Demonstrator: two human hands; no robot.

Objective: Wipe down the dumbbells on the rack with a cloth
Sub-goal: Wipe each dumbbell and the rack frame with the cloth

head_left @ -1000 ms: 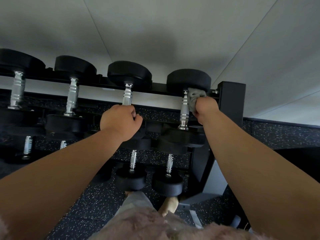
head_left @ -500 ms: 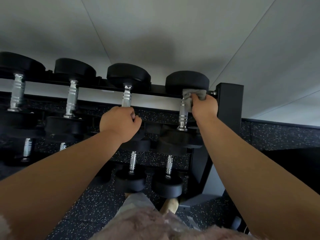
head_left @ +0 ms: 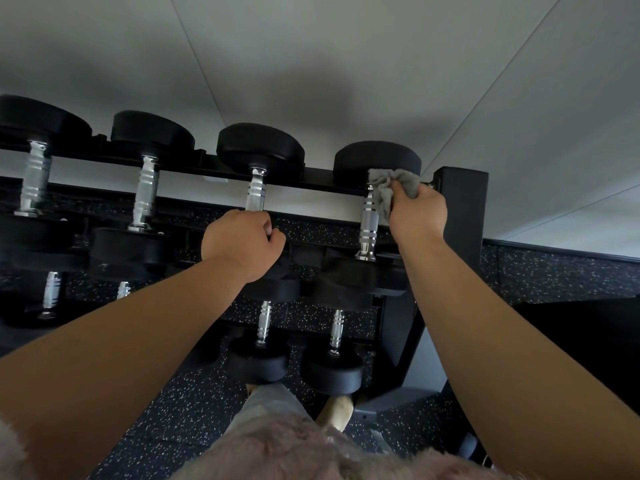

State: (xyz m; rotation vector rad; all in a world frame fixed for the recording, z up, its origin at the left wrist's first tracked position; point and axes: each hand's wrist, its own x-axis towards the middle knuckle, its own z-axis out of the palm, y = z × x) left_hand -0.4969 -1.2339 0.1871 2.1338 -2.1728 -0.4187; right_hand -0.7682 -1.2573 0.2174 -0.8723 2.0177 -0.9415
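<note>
Speckled black floor (head_left: 187, 414), pale wall (head_left: 346, 64), fuzzy pink garment (head_left: 294, 455)

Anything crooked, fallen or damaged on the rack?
Nothing stands out. The dumbbells sit evenly on the rack; the right hand holds the cloth against the end dumbbell, the left hand grips the next dumbbell.

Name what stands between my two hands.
Head view: the rightmost dumbbell's chrome handle, close beside the right hand, which grips the grey cloth; the left hand grips the neighbouring handle.
</note>
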